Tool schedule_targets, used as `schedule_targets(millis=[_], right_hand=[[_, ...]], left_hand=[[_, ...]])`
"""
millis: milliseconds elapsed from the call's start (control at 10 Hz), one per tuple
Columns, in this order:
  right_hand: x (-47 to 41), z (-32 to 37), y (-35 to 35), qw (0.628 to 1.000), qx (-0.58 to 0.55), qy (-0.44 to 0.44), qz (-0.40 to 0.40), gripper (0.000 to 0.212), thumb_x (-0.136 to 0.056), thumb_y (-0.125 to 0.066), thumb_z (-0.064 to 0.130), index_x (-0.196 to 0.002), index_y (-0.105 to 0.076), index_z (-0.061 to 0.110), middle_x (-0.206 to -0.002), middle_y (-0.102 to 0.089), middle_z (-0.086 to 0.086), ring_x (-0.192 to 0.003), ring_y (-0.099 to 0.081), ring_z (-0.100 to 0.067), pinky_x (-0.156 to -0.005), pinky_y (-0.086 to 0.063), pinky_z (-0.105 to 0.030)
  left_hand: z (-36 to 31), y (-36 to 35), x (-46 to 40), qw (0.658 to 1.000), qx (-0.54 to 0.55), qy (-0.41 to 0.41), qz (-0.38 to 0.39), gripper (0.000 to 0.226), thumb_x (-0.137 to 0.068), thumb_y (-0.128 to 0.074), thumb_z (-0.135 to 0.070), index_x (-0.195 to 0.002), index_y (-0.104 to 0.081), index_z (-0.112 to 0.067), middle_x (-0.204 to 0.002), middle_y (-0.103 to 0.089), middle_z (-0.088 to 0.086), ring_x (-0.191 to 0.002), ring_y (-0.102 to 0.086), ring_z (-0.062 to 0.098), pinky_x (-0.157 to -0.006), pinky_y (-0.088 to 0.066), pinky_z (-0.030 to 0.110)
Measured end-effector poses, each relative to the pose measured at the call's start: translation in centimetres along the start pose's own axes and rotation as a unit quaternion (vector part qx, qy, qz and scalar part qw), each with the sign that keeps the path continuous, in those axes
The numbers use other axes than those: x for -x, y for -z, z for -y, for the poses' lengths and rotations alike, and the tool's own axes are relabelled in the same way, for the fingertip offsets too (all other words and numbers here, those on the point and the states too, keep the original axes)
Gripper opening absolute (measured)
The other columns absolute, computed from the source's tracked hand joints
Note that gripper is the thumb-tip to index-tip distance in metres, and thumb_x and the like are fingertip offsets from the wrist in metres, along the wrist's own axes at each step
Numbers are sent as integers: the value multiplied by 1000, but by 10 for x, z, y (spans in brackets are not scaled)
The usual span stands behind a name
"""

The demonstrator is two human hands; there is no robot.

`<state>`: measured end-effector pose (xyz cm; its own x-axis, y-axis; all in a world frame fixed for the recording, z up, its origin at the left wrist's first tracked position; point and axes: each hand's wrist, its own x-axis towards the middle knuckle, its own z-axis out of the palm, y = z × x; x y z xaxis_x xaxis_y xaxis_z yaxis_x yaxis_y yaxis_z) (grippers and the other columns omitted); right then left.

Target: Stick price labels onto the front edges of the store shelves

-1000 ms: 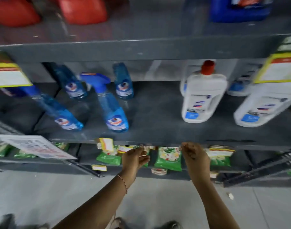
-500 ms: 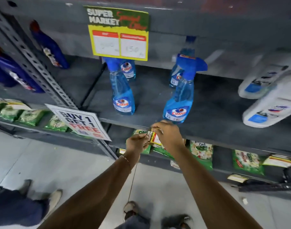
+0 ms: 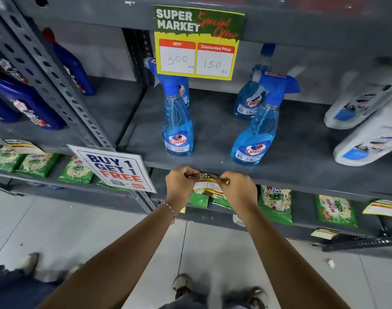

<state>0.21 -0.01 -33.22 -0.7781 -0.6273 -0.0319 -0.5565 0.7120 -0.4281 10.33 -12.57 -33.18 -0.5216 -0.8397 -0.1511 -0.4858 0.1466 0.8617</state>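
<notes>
A small price label (image 3: 205, 182), green, yellow and white, is stretched between both hands just below the front edge of the grey middle shelf (image 3: 291, 178). My left hand (image 3: 179, 186) pinches its left top corner and my right hand (image 3: 237, 188) pinches its right top corner. A larger "Super Market Special Offer" price label (image 3: 198, 43) hangs from the front edge of the shelf above, showing 300 and 150. Two more small labels (image 3: 381, 207) sit on the lower shelf edge at the right.
Blue spray bottles (image 3: 178, 128) and white bottles (image 3: 366, 139) stand on the middle shelf. Green detergent packets (image 3: 276, 204) fill the lower shelf. A "Buy 1 Get 1 Free" sign (image 3: 115, 169) sticks out from the perforated upright (image 3: 57, 79). Another person's legs (image 3: 14, 284) show bottom left.
The view swung left from the white bottles to the spray bottles. My hands came together under the shelf edge, then spread the label out flat between them.
</notes>
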Motion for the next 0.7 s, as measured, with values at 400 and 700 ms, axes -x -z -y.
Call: schedule_targets(millis=[400,700], right_hand=[[-8,0,8,991,32,-117,-49,42,-78,-63,54,-69,-65,13,-65,-68,-3,-65,-64,-29,-57,-45,-28],[16,-29,161,948,-112,-42,-296,37,-89,-60,41,-69,-66,11,-69,-71,-11,-68,-67,-37,-56,-39,-30]], left_hand=[[1,4,-8,999,-11,6,-30,12,-78,-75,-11,-72,-65,-15,-71,-72,5,-67,-68,21,-54,-49,19],[-150,20,24,918,41,-389,-66,25,-85,-68,-6,-72,-54,-22,-70,-58,-1,-59,-53,9,-61,-40,9]])
